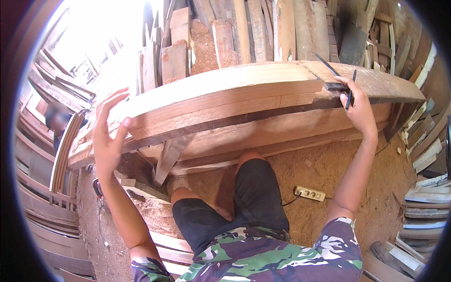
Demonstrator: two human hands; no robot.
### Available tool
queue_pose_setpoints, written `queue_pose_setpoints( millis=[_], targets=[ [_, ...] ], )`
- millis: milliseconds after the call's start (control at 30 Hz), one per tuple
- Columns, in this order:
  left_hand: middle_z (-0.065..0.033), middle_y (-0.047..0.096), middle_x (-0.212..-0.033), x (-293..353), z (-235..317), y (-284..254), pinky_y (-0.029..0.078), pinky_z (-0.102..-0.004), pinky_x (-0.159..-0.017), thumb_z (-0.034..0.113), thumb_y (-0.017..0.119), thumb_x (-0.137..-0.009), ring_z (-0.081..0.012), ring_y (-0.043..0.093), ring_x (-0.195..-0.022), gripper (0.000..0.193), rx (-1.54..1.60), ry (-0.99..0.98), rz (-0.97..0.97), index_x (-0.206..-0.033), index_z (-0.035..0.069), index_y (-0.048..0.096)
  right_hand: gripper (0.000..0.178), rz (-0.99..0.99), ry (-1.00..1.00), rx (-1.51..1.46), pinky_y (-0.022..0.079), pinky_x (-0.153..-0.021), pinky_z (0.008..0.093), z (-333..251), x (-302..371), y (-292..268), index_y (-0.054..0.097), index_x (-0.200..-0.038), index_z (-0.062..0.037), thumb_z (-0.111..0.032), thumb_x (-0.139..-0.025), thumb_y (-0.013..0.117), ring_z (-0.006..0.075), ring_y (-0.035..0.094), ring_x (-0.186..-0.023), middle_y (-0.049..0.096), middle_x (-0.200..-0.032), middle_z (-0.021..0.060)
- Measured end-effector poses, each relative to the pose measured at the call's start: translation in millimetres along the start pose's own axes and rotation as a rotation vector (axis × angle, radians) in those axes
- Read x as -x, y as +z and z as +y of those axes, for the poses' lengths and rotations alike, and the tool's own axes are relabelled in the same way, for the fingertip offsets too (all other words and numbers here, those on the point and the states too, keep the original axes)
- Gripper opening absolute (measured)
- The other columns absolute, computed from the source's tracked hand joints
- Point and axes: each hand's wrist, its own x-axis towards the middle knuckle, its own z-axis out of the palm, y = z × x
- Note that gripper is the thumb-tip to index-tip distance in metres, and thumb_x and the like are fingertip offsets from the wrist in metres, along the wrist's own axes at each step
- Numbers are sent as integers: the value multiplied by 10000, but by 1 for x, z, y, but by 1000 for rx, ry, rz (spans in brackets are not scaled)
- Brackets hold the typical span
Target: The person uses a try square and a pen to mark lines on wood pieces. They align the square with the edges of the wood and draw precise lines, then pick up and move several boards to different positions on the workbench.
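Observation:
A long pale wooden board (225, 96) lies on edge along the workbench (390, 89), with thin pencil-like lines on its near face. At its left end is my left hand (107, 129), thumb and fingers spread apart. It holds nothing, and I cannot tell whether it touches the wood. At the board's right end, my right hand (358, 105) is closed around a thin black pencil-like stick (349, 99). Its fingers also meet a dark tool with a short block (334, 87) and a slim black bar (326, 64), like a try square, on the bench.
A cream power strip (309, 193) with a black cord lies on the dusty floor near my knees. Planks (310, 28) stand behind the bench; more wood (425, 207) is stacked at right. A blurred person (58, 117) is at far left, beside curved slats (66, 152).

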Motion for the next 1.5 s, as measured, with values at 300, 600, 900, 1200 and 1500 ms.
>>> queue_pose_setpoints(
  millis=[300,600,900,1200,1500],
  targets=[
    [-164,761,-1203,-52,101,48,532,-437,-1047,354,778,-959,-329,731,-1158,464,12,134,-322,-1260,0,776,489,-8,-134,119,515,-1038,499,11,3,-6,712,-1342,-87,101,-891,691,432,678,-1142,740,-1187,219],
    [-156,748,-1155,-58,100,52,542,-431,-1009,328,775,-969,-315,734,-1102,403,-3,154,-299,-1196,-4,790,283,522,-410,658,536,-1116,508,-20,54,-33,777,-1261,-86,-35,-983,770,312,747,-1127,798,-1184,119],
    [-157,743,-1195,-55,174,97,535,-442,-1035,257,867,-907,-349,705,-1137,449,378,465,-157,-1294,62,749,169,329,-571,13,589,-1005,560,-133,81,-63,772,-1102,-5,22,-940,811,329,779,-953,823,-1042,176],
    [-142,702,-1041,-71,173,103,542,-445,-931,174,809,-957,-349,658,-1044,231,332,430,-383,-1123,40,722,288,179,-526,-492,611,-948,423,-144,32,29,772,-1112,-50,-125,-882,928,341,789,-1096,823,-1123,132],
    [-77,713,-1041,-89,129,89,520,-332,-887,204,721,-1087,-159,658,-964,205,282,86,-325,-1153,16,668,185,310,-421,-142,463,-1126,493,-123,-5,57,764,-1162,-80,-102,-985,814,318,745,-1027,812,-1046,98]
  ],
)
